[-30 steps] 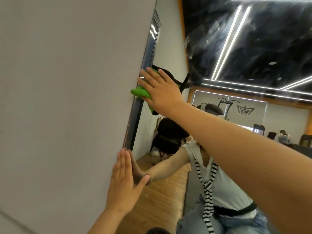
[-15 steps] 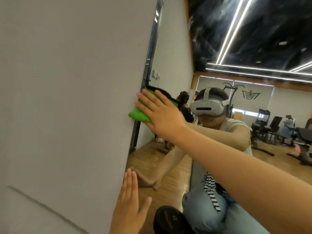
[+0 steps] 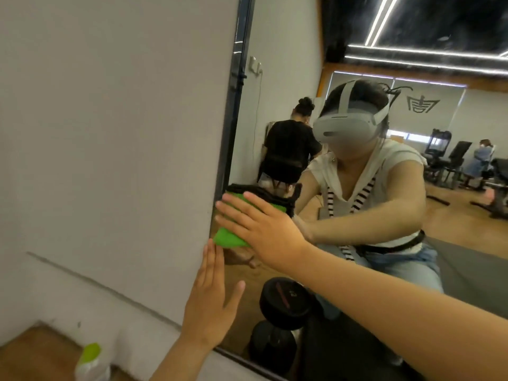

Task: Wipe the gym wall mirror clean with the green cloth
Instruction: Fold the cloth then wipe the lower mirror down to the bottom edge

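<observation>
Gym. Big wall mirror [image 3: 286, 78] on right reflects a black dumbbell [image 3: 286, 301] low and near, exercise machines [image 3: 439, 152] at far right, wood floor [image 3: 453, 224], and strip lights [image 3: 412, 52] on a dark ceiling.

A pale bottle [image 3: 92, 364] with a green cap stands on the wooden floor [image 3: 33, 353] beside the white wall [image 3: 110, 133]. A black dumbbell [image 3: 286, 301] shows lower centre; gym machines [image 3: 439, 152] stand far right.

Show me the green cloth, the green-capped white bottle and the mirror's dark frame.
green cloth [image 3: 228, 239]: head view, lower corner.
green-capped white bottle [image 3: 92, 351]: head view, cap.
mirror's dark frame [image 3: 237, 111]: head view, left upright.
</observation>
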Tool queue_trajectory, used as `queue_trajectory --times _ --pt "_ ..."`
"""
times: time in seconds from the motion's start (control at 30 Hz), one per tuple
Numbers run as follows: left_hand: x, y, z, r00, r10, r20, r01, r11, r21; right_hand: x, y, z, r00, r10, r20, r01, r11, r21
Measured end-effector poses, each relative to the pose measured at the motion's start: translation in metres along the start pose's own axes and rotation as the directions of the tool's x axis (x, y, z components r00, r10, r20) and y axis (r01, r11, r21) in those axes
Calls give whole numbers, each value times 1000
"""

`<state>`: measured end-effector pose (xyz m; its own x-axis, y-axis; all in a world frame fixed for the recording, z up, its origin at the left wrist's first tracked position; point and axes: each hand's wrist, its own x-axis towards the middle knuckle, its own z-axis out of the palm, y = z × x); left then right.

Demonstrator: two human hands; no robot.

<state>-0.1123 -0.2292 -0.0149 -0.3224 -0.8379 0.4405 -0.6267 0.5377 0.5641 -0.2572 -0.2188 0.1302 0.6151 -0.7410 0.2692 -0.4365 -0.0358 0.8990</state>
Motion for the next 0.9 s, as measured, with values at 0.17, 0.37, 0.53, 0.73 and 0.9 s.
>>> queue_trajectory --times 0.17,0.37,0.53,0.73,0.9 --pt "1 -5 9 994 44 -97 -52 995 -81 -11 26 -14 997 65 -34 -64 998 8" --pt "4 -2 19 981 53 -184 -76 990 -120 -53 59 -13 878 423 -224 -422 905 52" --pt "4 -5 22 981 36 -191 -70 982 -173 -114 -7 8 999 30 -37 -28 999 45" --pt "6 -3 22 977 24 -212 -71 974 -215 -117 78 -17 834 497 -242 -470 868 161" --pt "5 -3 32 976 25 -216 -69 977 -201 -182 -13 16 939 331 -97 -319 940 120"
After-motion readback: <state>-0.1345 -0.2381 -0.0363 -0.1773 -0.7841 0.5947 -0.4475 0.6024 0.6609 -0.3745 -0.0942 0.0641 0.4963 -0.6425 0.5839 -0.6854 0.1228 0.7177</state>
